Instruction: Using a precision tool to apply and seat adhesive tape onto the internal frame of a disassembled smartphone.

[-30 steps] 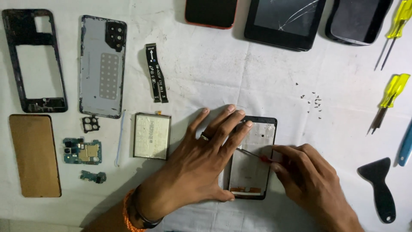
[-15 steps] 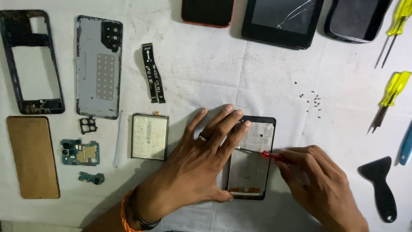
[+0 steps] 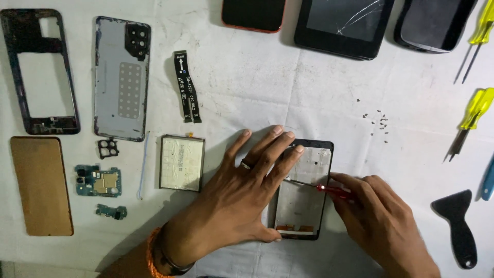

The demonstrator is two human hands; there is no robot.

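A stripped phone screen frame (image 3: pixel 307 206) lies face down on the white cloth. My left hand (image 3: pixel 242 190) rests flat on its left side, fingers spread, pinning it down. My right hand (image 3: pixel 378 221) grips a small red-handled screwdriver (image 3: pixel 329 189), whose thin metal tip touches the frame's inside near my left fingertips. A silver ring sits on one left finger and an orange band circles the left wrist.
A battery (image 3: pixel 181 162), flex cable (image 3: pixel 186 86), back cover (image 3: pixel 122 77), mid frame (image 3: pixel 40 71), brown panel (image 3: pixel 41 185) and circuit boards (image 3: pixel 99 180) lie left. Loose screws (image 3: pixel 378 123), yellow screwdrivers (image 3: pixel 471 116) and a black pry tool (image 3: pixel 459 226) lie right. Three devices (image 3: pixel 342 20) line the far edge.
The view shifted slightly. My right hand and the screwdriver edged a little along the frame; my left hand stayed put.
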